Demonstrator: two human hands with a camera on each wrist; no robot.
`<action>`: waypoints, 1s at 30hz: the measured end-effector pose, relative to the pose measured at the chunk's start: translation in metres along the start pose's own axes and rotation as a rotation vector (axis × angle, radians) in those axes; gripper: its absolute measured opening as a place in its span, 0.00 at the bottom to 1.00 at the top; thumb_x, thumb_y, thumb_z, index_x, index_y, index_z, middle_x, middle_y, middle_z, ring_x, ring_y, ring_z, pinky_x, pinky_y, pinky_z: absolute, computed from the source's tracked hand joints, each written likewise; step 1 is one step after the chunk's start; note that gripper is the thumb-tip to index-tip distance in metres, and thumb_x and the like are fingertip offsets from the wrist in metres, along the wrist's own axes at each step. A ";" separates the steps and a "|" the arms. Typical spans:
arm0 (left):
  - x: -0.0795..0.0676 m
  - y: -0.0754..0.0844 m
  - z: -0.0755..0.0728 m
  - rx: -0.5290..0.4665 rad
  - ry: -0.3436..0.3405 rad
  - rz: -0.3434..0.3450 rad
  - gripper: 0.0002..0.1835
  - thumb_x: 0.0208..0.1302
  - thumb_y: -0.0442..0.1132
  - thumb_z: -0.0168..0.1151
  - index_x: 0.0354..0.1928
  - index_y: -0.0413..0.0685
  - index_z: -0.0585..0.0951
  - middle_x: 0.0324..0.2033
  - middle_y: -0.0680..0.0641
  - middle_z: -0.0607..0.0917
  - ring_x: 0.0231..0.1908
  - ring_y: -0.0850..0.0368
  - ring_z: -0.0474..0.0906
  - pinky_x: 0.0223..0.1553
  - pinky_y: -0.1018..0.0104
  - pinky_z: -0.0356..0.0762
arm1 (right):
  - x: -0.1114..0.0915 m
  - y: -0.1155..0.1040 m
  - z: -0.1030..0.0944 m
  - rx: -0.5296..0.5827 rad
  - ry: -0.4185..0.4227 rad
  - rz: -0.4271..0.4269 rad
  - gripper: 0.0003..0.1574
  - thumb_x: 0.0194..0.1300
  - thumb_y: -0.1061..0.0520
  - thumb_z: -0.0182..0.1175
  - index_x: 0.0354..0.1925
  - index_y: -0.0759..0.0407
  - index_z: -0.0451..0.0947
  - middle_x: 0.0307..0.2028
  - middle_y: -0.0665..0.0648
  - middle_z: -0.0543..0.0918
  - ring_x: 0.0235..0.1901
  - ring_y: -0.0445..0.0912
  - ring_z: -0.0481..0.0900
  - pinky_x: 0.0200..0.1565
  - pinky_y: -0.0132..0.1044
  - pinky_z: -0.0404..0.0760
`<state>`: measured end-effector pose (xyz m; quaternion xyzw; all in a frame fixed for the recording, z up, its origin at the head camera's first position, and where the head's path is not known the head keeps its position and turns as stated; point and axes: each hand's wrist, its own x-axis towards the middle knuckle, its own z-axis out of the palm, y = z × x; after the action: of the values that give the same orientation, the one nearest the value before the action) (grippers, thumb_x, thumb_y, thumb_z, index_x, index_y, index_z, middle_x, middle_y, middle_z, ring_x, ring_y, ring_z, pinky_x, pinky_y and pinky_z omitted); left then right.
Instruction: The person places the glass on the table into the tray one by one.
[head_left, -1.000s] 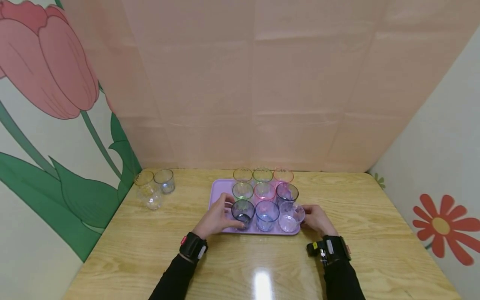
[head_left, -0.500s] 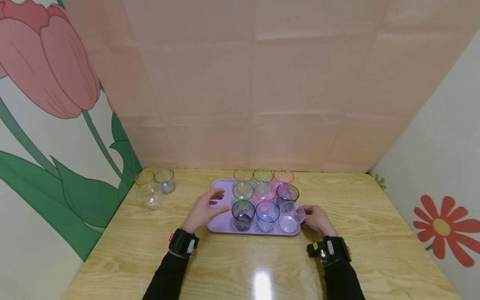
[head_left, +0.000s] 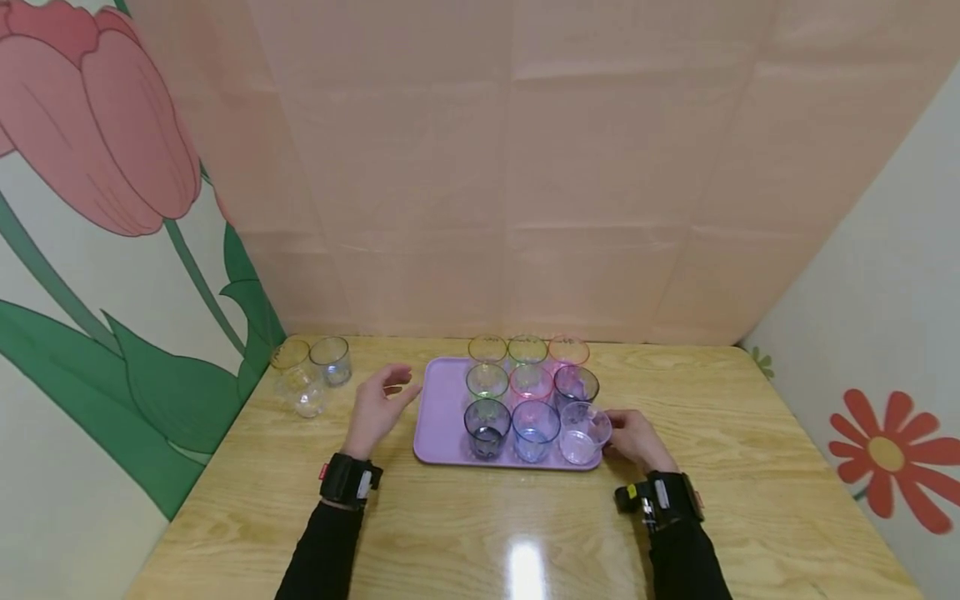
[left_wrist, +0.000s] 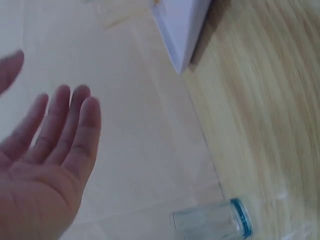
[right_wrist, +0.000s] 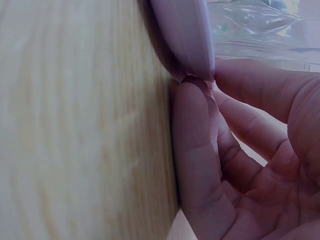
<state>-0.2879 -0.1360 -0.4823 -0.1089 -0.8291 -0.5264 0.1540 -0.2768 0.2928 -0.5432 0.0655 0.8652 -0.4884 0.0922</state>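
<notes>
My left hand is in the air just left of the lilac tray, fingers relaxed and holding nothing. The left wrist view shows its palm and loosely spread fingers. At the tray's right front corner, my right hand pinches the edge. Its thumb touches the tray rim and its fingers curl underneath, close over the table. Upright glasses stand in three rows on the tray. The front row has a dark grey glass, a blue glass and a clear glass, the last beside my right hand.
At the table's back left stand a yellow-rimmed glass, a dark-rimmed glass and a clear glass, close together. The wooden table meets a pinkish sheet behind. Painted walls rise on both sides.
My left hand has let go of the dark grey glass at the tray's front left and moved left, off the tray. The right hand stays at the tray's corner.
</notes>
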 end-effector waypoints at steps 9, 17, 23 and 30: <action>0.003 -0.009 -0.030 0.094 0.254 -0.072 0.18 0.63 0.41 0.67 0.51 0.36 0.81 0.42 0.36 0.85 0.45 0.41 0.80 0.50 0.50 0.76 | -0.001 -0.001 0.000 -0.045 0.002 -0.017 0.20 0.67 0.60 0.59 0.55 0.67 0.79 0.40 0.60 0.83 0.35 0.45 0.78 0.35 0.35 0.81; 0.000 -0.021 -0.059 0.143 0.483 -0.106 0.24 0.60 0.39 0.69 0.55 0.34 0.77 0.50 0.32 0.80 0.52 0.36 0.73 0.55 0.46 0.68 | -0.001 -0.002 -0.001 -0.034 -0.001 -0.010 0.19 0.67 0.60 0.59 0.53 0.68 0.79 0.39 0.60 0.83 0.34 0.45 0.78 0.35 0.35 0.81; -0.002 -0.030 -0.072 0.222 0.530 -0.176 0.34 0.57 0.40 0.72 0.62 0.31 0.70 0.57 0.29 0.72 0.60 0.32 0.65 0.61 0.39 0.62 | -0.001 -0.003 -0.002 -0.026 -0.009 -0.010 0.20 0.67 0.62 0.58 0.55 0.70 0.77 0.39 0.61 0.83 0.33 0.45 0.79 0.36 0.37 0.82; -0.002 -0.041 -0.086 0.256 0.469 -0.305 0.41 0.53 0.42 0.75 0.65 0.34 0.65 0.62 0.30 0.65 0.65 0.34 0.60 0.64 0.39 0.61 | -0.002 0.000 0.000 -0.010 0.004 -0.022 0.19 0.66 0.62 0.58 0.54 0.71 0.78 0.39 0.62 0.83 0.32 0.45 0.79 0.36 0.38 0.83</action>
<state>-0.2884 -0.2318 -0.4832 0.1613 -0.8372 -0.4456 0.2729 -0.2750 0.2927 -0.5423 0.0564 0.8686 -0.4849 0.0853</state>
